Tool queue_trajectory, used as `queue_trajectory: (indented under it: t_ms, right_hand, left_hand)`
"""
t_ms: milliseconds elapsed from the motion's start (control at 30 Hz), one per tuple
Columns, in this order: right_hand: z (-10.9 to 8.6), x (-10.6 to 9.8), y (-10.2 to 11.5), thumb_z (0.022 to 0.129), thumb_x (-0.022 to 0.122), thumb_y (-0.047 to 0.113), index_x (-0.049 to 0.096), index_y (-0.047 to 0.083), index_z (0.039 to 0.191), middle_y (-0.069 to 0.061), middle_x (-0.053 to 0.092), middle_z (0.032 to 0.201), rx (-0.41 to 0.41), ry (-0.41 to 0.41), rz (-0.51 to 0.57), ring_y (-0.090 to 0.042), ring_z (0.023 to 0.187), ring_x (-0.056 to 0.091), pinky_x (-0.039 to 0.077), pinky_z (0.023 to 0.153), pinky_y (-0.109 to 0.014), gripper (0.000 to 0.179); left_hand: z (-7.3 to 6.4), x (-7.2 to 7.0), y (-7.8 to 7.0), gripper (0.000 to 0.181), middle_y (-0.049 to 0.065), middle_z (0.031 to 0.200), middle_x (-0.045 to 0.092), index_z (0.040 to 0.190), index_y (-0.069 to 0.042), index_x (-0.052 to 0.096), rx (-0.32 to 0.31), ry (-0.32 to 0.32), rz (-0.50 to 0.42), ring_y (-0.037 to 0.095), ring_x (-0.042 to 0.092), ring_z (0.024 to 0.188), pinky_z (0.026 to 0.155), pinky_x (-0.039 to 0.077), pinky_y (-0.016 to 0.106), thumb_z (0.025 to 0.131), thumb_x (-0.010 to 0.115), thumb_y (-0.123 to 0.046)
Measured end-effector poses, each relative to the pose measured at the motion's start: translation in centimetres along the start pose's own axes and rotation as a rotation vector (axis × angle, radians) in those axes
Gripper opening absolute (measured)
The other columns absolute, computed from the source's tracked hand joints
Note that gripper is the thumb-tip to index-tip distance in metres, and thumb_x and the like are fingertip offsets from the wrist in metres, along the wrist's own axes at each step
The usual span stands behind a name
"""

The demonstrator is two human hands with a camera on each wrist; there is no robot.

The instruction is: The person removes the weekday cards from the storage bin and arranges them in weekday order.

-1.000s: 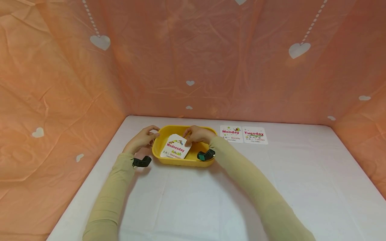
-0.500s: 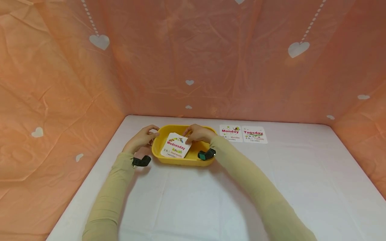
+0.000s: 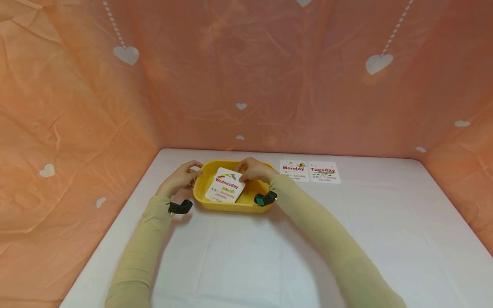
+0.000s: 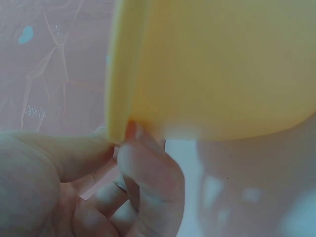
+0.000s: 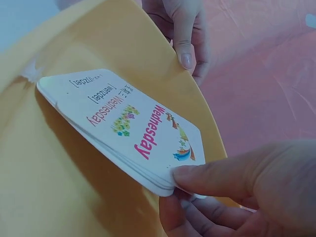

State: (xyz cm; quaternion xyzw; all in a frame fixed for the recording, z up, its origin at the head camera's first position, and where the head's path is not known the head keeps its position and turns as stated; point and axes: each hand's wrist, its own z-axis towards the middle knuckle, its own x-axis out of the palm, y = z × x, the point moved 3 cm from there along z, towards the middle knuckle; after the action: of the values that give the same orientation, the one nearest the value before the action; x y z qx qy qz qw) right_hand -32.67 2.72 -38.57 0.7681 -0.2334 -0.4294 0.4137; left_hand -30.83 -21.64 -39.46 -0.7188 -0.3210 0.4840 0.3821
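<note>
A yellow oval tray (image 3: pixel 231 208) stands on the white table, with a small stack of square cards inside it. On top lies the Wednesday card (image 3: pixel 226 186), shifted so that a strip of the card beneath shows along its lower edge. My right hand (image 3: pixel 256 170) pinches the Wednesday card at its corner; in the right wrist view the thumb (image 5: pixel 212 178) lies on its face and the fingers curl under the edge. At the tray's left end my left hand (image 3: pixel 179 178) grips the rim, thumb and fingers on either side of the wall (image 4: pixel 120 74) in the left wrist view.
To the right of the tray, the Monday card (image 3: pixel 294 170) and the Tuesday card (image 3: pixel 324 172) lie face up side by side near the back edge. Orange cloth walls (image 3: pixel 246 77) with white hearts enclose the table (image 3: pixel 239 256) at the back and sides.
The Wednesday card has slid up and slightly right with my right hand, and the card below now peeks out. My left hand keeps its place on the tray rim.
</note>
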Motion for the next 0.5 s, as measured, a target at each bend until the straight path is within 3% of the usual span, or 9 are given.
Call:
queue_trajectory:
  t_ms: [500]
  right_hand:
    - [-0.36,-0.45,0.19,0.085,0.064,-0.008,0.057,-0.004,0.114,-0.016,0.057,0.099,-0.059,-0.04,-0.073,-0.025,0.077,0.061,0.053,0.075,-0.036,0.03]
  left_hand:
    - [0.27,0.01,0.43,0.035,0.009,0.077,0.052,0.132,-0.003,0.043,-0.014,-0.005,-0.006,0.017,0.048,0.06,0.056,0.048,0.028,0.101,0.049,-0.018]
